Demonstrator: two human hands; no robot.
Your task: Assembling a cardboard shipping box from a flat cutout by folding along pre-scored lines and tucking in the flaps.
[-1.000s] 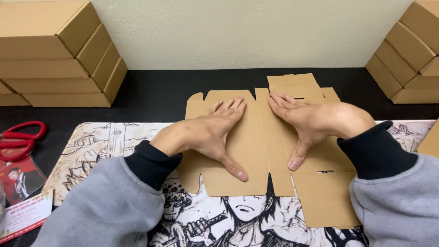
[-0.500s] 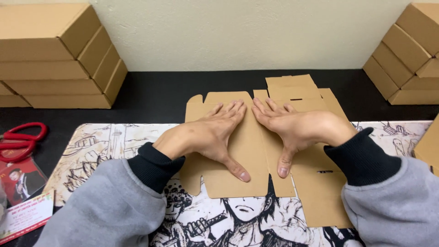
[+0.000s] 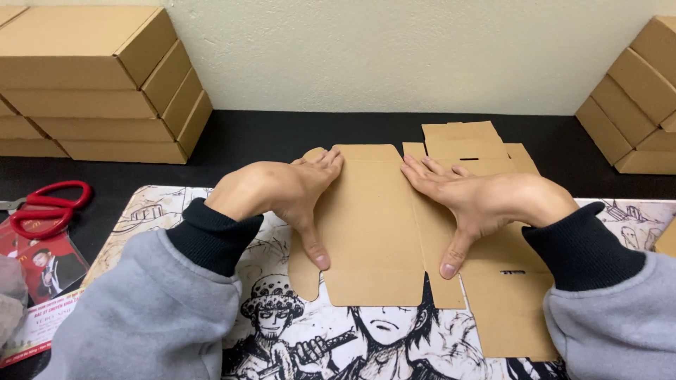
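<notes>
The left hand (image 3: 282, 193) and right hand (image 3: 475, 204) are laid flat, fingers spread, grasping nothing, pressed onto the flat die-cut cardboard box blank (image 3: 380, 232) lying beneath and between them. It is judged light, thin, stiff between creases, and best gripped by panel edges.

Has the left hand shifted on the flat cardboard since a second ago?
Yes. The left hand slid left, off the centre panel of the cardboard blank, toward its left flap.
</notes>
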